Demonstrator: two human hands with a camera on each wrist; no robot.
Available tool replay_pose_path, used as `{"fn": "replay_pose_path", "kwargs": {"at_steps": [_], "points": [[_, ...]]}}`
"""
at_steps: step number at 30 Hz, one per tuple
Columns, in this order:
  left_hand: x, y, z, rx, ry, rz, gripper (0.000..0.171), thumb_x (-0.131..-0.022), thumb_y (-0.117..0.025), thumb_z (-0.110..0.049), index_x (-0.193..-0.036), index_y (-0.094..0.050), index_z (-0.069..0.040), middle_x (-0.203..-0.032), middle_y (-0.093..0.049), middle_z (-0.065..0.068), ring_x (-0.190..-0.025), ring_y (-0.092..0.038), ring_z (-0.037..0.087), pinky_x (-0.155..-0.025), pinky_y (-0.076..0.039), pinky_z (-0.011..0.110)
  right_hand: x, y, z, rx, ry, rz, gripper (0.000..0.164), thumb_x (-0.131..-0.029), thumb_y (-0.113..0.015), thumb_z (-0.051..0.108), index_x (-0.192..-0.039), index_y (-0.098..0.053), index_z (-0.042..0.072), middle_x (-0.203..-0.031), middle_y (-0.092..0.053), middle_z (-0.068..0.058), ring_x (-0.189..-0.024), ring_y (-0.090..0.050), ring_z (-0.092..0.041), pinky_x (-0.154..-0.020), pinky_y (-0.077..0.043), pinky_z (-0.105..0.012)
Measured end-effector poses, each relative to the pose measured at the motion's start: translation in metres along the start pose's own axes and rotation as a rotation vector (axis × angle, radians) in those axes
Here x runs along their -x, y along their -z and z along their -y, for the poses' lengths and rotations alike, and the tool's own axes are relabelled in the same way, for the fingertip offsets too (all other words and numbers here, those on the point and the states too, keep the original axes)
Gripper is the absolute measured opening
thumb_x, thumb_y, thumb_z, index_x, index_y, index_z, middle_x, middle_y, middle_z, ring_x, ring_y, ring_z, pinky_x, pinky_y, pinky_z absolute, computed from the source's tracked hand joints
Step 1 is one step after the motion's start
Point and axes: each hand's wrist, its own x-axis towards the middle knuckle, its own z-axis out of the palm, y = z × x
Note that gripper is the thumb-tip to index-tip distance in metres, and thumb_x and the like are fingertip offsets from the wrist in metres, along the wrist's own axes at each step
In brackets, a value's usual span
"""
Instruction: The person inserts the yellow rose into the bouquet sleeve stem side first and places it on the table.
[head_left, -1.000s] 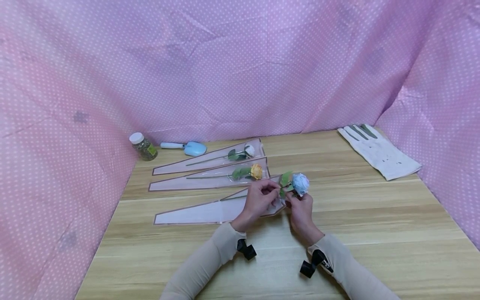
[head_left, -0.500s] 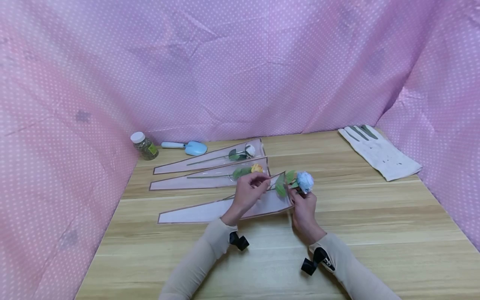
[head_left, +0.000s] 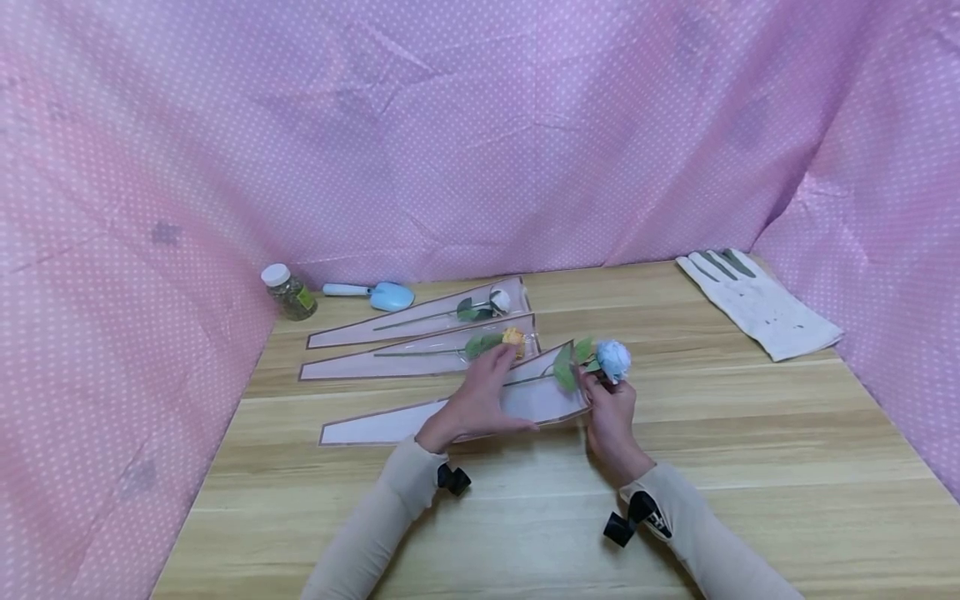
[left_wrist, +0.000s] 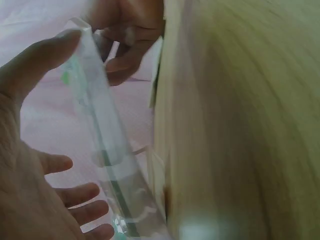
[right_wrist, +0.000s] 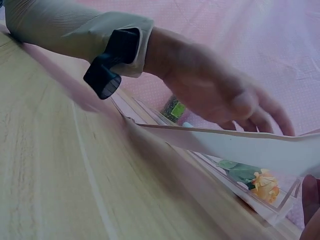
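Observation:
A pale flower sleeve (head_left: 551,406) with a brown border slants across the wood, its wide mouth toward my right hand (head_left: 612,423). Out of that mouth sticks an artificial blue rose (head_left: 613,360), while its stem and lower leaves lie within the sleeve. My right hand pinches the mouth's edge just below the bloom. Over the middle of the sleeve my left hand (head_left: 480,402) spreads its fingers, thumb apart; the left wrist view shows the clear film and green stem (left_wrist: 102,135) beside the spread fingers. Behind lies a sleeved yellow rose (head_left: 513,337), partly overlapped by the left fingertips.
A sleeved white rose (head_left: 499,302) lies farther back. Near the pink dotted cloth (head_left: 450,167) are a blue hand trowel (head_left: 390,297) and a white-capped jar (head_left: 292,296). White work gloves (head_left: 765,308) lie at the right on the wooden table (head_left: 750,467).
The left hand has let go near the rose's leaves, moved left and spread its fingers. Rose and sleeve have shifted slightly right with the right hand; the leaves now show through the film.

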Motion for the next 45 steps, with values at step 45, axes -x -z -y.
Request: {"fn": "replay_pose_path", "kwargs": {"at_steps": [45], "points": [[-0.003,-0.009,0.009,-0.144,0.035,-0.009,0.105,-0.073,-0.082,-0.035,-0.157,-0.023,-0.015,-0.128,-0.045,0.01,-0.106,-0.041,0.021,-0.087,-0.041,0.032,-0.017,0.019,0.03,0.124,0.078,0.352,0.023,-0.105,-0.031,0.049,-0.12,-0.036,0.031,-0.093,-0.051,0.016,-0.08,-0.049,-0.003,-0.072,-0.042,-0.023]]}}
